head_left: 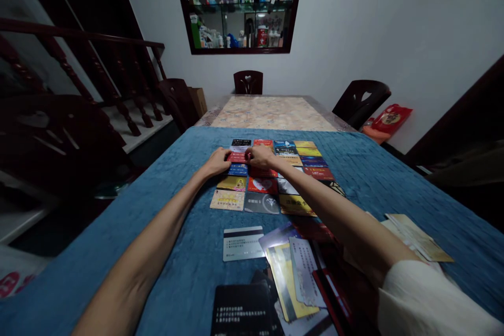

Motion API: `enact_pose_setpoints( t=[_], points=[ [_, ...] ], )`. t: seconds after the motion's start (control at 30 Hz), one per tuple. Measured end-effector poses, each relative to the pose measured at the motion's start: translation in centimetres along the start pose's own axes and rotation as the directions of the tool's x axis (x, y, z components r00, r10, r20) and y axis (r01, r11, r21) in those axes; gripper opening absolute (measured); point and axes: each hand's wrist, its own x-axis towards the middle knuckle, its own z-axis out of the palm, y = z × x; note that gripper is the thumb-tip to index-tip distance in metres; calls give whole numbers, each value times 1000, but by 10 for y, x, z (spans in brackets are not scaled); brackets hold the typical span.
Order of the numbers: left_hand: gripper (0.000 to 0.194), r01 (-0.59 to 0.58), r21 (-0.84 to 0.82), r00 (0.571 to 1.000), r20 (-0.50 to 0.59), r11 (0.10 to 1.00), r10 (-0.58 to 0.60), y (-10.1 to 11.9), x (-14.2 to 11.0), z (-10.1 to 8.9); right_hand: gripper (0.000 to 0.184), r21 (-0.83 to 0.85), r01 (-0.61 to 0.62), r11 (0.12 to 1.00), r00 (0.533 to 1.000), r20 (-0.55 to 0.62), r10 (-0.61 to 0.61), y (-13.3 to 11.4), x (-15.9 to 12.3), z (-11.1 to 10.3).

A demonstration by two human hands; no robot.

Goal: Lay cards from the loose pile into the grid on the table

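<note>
A red card lies in the left column of a card grid, between my two hands. My left hand has its curled fingers on the card's left edge. At its right edge are the bent fingers of my right hand, whose wrist and forearm hide some cards. Just nearer to me in that column is a blue card, then a gold card and a beige card. A grey card and a yellow card share the nearest row.
Loose cards overlap in front of me, among them a white striped card and a black card. More cards lie right of my forearm. A blue cloth covers the near table. Chairs stand around it.
</note>
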Motion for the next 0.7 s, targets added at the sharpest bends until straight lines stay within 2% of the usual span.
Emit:
enact_pose_setpoints(
  t=[0.17,0.43,0.7],
  points=[
    [28,18,15,1000,11,1000,-18,1,-1,-1,33,-13,9,1000,1000,0,-9,-1,-4,-2],
    [32,53,2,999,10,999,-53,11,-1,-6,31,-58,35,998,999,-3,-36,-4,-12,-10],
    [30,107,-119,994,43,987,-102,11,0,-7,29,-109,82,991,996,-15,-84,-4,-12,-10]
  ],
)
